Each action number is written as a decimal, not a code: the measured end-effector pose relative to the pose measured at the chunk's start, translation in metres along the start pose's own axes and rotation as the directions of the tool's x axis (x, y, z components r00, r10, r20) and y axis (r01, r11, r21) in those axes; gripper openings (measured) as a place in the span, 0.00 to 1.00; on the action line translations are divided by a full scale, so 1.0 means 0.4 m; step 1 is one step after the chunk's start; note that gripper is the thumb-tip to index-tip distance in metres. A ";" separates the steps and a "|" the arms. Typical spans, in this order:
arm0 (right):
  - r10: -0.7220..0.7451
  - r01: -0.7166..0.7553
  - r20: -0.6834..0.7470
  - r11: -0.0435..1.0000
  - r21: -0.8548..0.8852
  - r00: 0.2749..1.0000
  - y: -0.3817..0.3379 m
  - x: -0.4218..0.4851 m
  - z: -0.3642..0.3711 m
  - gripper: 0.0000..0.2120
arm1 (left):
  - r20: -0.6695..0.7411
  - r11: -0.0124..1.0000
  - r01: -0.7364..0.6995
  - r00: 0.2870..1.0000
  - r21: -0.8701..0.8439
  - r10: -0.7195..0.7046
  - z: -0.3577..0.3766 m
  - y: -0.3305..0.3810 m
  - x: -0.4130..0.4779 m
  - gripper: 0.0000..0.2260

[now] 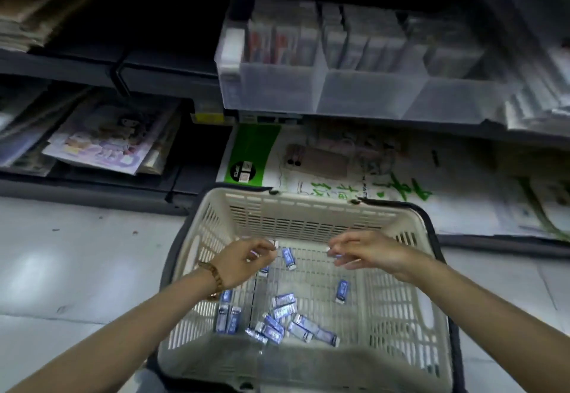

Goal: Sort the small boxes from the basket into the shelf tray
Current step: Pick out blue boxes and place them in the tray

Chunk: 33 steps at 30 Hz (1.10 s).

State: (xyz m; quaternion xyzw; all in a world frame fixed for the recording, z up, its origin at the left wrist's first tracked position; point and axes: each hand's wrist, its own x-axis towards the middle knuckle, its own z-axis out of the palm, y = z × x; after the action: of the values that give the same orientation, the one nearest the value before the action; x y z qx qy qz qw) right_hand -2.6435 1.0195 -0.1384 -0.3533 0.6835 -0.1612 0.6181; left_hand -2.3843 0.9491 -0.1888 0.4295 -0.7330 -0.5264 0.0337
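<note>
Under the clear shelf tray point(324, 96), over the cream basket point(308, 207) on the floor.
Pinching a small box point(275, 244) at the fingertips of the left hand point(243, 261) and, blurred, seemingly another in the right hand point(370, 252) — above the blue small boxes point(283, 315) scattered on the basket bottom.

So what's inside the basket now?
Small blue boxes lie loose on the basket floor, mostly its near half. The left hand and right hand reach in, covering whatever lies beneath them.

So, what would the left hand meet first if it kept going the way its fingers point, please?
Probably the right hand, whose fingertips face it above the basket; the blue small box between them looks lower.
</note>
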 end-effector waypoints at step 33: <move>0.162 -0.076 -0.233 0.938 0.338 0.959 0.314 0.255 0.145 0.07 | 0.287 0.843 0.424 0.896 -0.331 -0.338 0.232 -0.222 0.222 0.06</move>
State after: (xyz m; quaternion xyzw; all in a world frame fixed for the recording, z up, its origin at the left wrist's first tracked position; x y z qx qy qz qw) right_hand -2.6221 1.0502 -0.3061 -0.1800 0.7420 -0.2782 0.5828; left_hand -2.4339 0.9521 -0.3366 0.4918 -0.5134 -0.6999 -0.0686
